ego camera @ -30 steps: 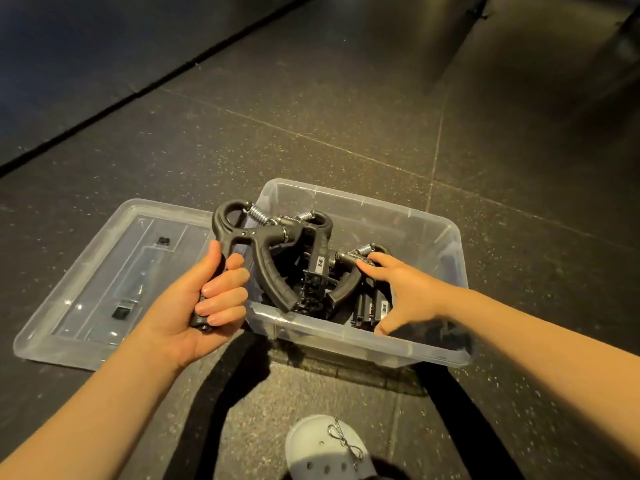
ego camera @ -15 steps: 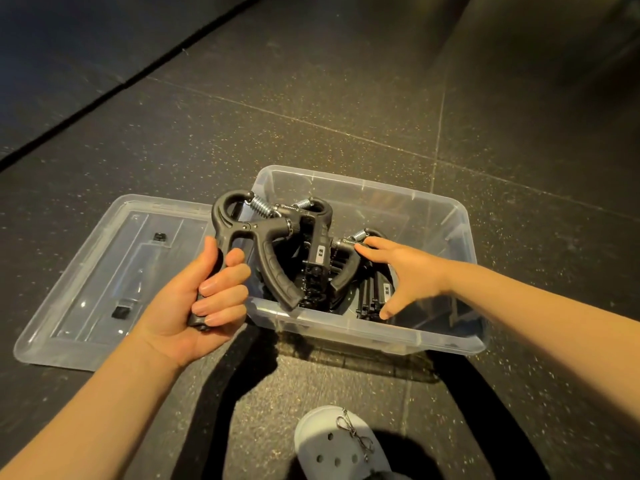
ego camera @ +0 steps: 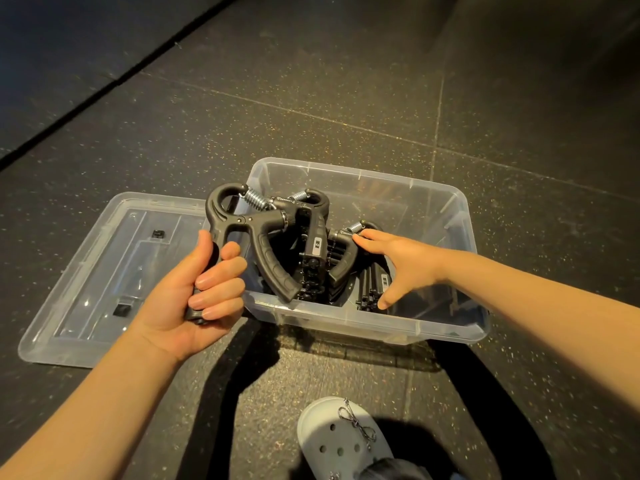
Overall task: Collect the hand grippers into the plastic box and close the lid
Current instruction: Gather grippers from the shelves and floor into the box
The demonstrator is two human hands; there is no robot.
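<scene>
A clear plastic box (ego camera: 433, 209) stands open on the dark floor, with several black hand grippers (ego camera: 315, 258) piled in its left half. My left hand (ego camera: 197, 289) is shut on one handle of a black hand gripper (ego camera: 249, 226), whose other handle and spring hang over the box's left rim. My right hand (ego camera: 398, 261) reaches into the box with fingers spread, its fingertips touching the spring end of a gripper lying inside. The clear lid (ego camera: 104, 271) lies flat on the floor to the left of the box, touching it.
My foot in a pale grey clog (ego camera: 343, 441) shows at the bottom middle, near the box's front side. The floor is dark speckled tile with seams; a darker strip (ego camera: 52, 46) runs along the top left.
The view has shifted slightly and the box sits a bit further right. My right hand has spread its fingers over the grippers inside. My left hand keeps its hold.
</scene>
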